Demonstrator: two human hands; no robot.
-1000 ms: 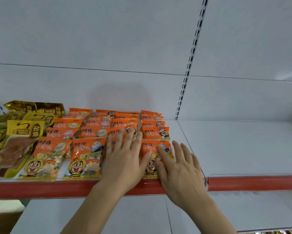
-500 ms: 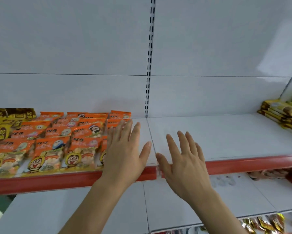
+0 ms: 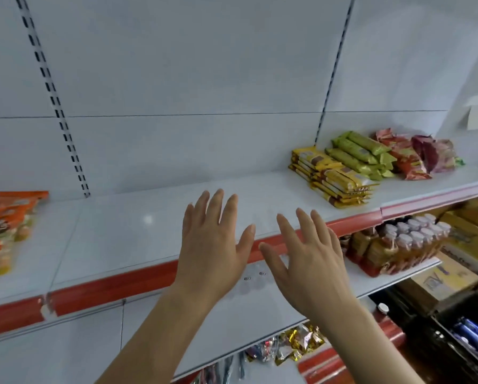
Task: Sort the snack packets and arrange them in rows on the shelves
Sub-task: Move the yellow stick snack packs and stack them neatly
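Both hands hover palm-down before the white shelf [image 3: 138, 234], left hand [image 3: 211, 245] and right hand [image 3: 310, 259] with fingers spread, holding nothing; orange snack packets [image 3: 4, 225] lie at the shelf's far left, yellow packets [image 3: 334, 178] and green packets [image 3: 359, 153] stacked at its right (edges blurred)

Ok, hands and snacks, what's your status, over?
Left hand and right hand open, holding nothing. Orange packets far left, yellow packets right. Nothing in the way.
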